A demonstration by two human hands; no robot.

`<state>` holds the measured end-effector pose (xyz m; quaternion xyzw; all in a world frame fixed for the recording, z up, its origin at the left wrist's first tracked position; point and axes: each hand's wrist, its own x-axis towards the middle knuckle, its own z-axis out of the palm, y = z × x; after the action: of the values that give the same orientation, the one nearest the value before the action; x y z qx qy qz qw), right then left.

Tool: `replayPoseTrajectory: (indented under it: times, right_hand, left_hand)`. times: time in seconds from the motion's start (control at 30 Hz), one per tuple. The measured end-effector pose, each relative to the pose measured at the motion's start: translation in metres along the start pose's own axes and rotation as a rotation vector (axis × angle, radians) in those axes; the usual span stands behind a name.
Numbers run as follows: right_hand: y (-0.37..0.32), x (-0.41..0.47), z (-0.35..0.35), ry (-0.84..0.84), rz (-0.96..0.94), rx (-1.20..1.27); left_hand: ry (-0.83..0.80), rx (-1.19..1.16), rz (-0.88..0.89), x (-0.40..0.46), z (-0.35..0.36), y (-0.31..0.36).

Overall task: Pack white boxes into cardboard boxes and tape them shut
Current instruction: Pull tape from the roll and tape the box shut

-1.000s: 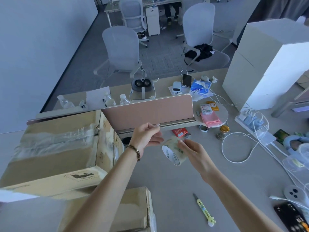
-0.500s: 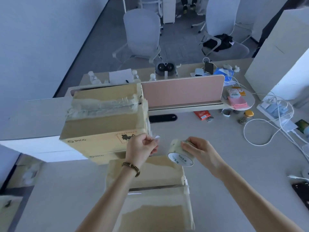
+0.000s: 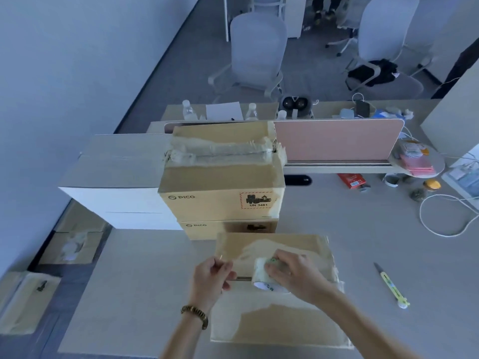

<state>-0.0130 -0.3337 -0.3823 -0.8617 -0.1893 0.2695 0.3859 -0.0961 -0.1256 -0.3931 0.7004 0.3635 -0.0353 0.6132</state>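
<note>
A closed cardboard box [image 3: 280, 320] lies on the desk right in front of me, its two top flaps meeting at a seam. My right hand [image 3: 293, 275] grips a roll of clear tape [image 3: 264, 278] just above that seam. My left hand [image 3: 211, 278] pinches the tape's free end at the box's left edge. Behind it stand two stacked cardboard boxes [image 3: 220, 182] marked PICO, the upper one taped along its top. White boxes [image 3: 116, 182] are stacked to their left.
A yellow-green utility knife [image 3: 392, 288] lies on the desk to the right. White cables [image 3: 440, 218], small jars and a red packet sit at the back right by a pink divider [image 3: 337, 141]. More cardboard boxes [image 3: 28, 301] are on the floor at left. Office chairs stand beyond.
My view tipped down and both hands dropped with the tape roll from mid-air onto the near box's top seam, the left hand still pinching the tape end.
</note>
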Motion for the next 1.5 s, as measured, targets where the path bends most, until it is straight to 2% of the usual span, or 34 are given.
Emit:
replayPoseTrajectory:
  times: [0.17, 0.43, 0.67, 0.8, 0.9, 1.1, 1.3, 1.5]
  right_hand:
    - [-0.002, 0.013, 0.028, -0.083, 0.057, -0.100]
    - [-0.010, 0.025, 0.059, -0.038, 0.106, -0.050]
    - [-0.007, 0.029, 0.063, -0.079, -0.021, 0.084]
    - [-0.007, 0.036, 0.061, -0.079, 0.001, 0.028]
    - [-0.014, 0.038, 0.053, -0.092, -0.005, -0.047]
    - [-0.033, 0.030, 0.047, 0.002, 0.008, -0.427]
    - [-0.047, 0.029, 0.057, 0.047, -0.083, -0.559]
    - [-0.034, 0.037, 0.066, 0.033, -0.049, -0.543]
  left_hand:
    - [0.015, 0.004, -0.028, 0.012, -0.017, -0.029]
    - [0.035, -0.035, -0.076, 0.028, -0.035, -0.058]
    - [0.046, -0.091, -0.099, 0.037, -0.048, -0.068]
    - [0.026, -0.082, -0.092, 0.040, -0.053, -0.067]
    - [0.083, -0.125, -0.112, 0.042, -0.067, -0.068]
    - [0.083, -0.170, -0.134, 0.046, -0.074, -0.074]
    - [0.100, -0.182, -0.153, 0.054, -0.072, -0.086]
    - [0.096, -0.195, -0.186, 0.060, -0.066, -0.098]
